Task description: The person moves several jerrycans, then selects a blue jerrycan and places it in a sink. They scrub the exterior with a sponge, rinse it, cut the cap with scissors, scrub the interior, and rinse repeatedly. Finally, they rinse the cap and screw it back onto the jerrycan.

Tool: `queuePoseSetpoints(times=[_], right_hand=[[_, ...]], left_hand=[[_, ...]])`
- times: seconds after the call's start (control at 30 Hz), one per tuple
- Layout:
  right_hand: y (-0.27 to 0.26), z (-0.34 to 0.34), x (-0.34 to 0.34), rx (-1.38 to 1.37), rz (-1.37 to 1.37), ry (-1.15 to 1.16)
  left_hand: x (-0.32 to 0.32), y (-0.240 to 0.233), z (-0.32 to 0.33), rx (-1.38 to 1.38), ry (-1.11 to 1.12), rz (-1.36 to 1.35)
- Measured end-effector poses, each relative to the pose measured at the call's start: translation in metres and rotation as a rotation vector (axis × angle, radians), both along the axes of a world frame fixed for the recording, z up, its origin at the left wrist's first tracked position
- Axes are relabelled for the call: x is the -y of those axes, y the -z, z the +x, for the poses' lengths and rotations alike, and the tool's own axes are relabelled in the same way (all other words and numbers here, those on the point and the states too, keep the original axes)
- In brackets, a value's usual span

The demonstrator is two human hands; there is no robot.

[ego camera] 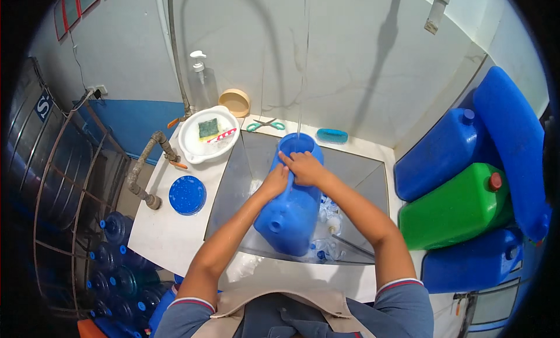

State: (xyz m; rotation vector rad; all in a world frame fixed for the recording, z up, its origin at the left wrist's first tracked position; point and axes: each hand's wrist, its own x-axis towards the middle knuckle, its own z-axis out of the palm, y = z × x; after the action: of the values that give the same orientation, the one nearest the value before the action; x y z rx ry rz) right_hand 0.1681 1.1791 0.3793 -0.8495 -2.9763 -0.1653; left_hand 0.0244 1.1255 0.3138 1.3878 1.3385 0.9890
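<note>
A large blue plastic jerrycan (286, 224) with a wide round mouth stands tilted in the grey sink basin (358, 176). My left hand (276, 180) is wrapped around its moulded handle. My right hand (304, 167) lies over the near edge of the mouth, its fingertips partly hidden at the rim. A thin stream of water (300, 106) falls from above into the mouth. Beside the jerrycan, crumpled clear plastic bottles (328, 211) and a long-handled brush (334, 226) lie in the basin.
On the left counter are a white basin (186, 136) with a sponge (208, 128), a blue round lid (187, 195) and a pipe tap (148, 163). Scissors (265, 125) and a blue scrub brush (331, 135) line the back ledge. Blue and green jerrycans (450, 209) crowd the right.
</note>
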Motion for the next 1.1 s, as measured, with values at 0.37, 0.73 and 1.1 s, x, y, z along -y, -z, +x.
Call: queuePoseSetpoints(times=[0.37, 0.73, 1.1], right_hand=[[-0.091, -0.022, 0.008, -0.393, 0.227, -0.040], [-0.256, -0.050, -0.042, -0.408, 0.128, 0.325], [-0.249, -0.044, -0.015, -0.650, 0.089, 0.472]], left_hand=[[0.124, 0.033, -0.108, 0.569, -0.379, -0.621], [0.221, -0.026, -0.106, 1.110, -0.312, -0.402], [0.257, -0.065, -0.129, 0.911, -0.518, -0.123]])
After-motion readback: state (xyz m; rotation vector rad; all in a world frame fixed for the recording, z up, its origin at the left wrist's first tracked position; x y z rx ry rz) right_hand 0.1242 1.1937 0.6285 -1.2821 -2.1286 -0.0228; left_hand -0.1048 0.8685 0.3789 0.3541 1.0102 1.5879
